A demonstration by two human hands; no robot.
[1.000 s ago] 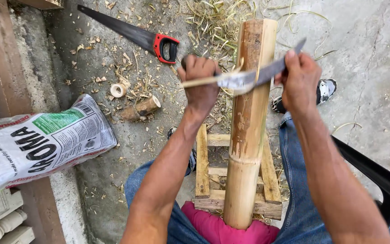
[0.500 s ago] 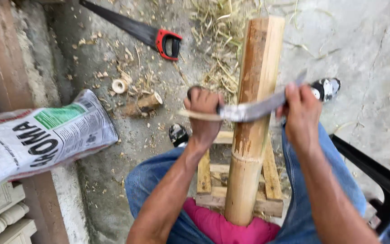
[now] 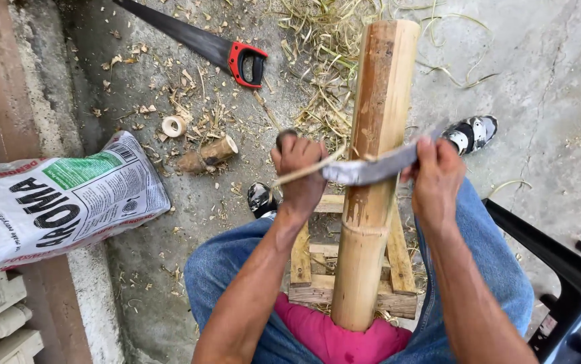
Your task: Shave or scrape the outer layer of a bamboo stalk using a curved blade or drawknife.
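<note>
A thick, pale-yellow bamboo pole [image 3: 378,168] stands nearly upright between the person's knees, its foot resting against a small wooden slatted frame [image 3: 344,283] on the concrete floor [image 3: 546,87]. The pole's front face is scraped to a brownish, streaked surface from the top down to a ring node low on the stalk; below that node the skin is smooth and light.

Across the pole, about halfway up, lies a curved grey metal blade [image 3: 371,168], its edge against the bamboo. The left hand [image 3: 300,172] has its fingers wrapped tightly round the blade's wooden handle end, and the right hand [image 3: 438,176] has its fingers pinched round the blade's far tip.

Compared with half a second ago, the blade sits lower on the pole, and both hands have come down with it toward the person's lap; a second ago it was near the upper part of the stalk.

Around the work lie a hand saw with a red and black handle [image 3: 199,44], a short cut bamboo stub [image 3: 207,154], a small bamboo ring [image 3: 174,125], a printed white sack [image 3: 61,199], and loose straw-coloured shavings [image 3: 324,61].
</note>
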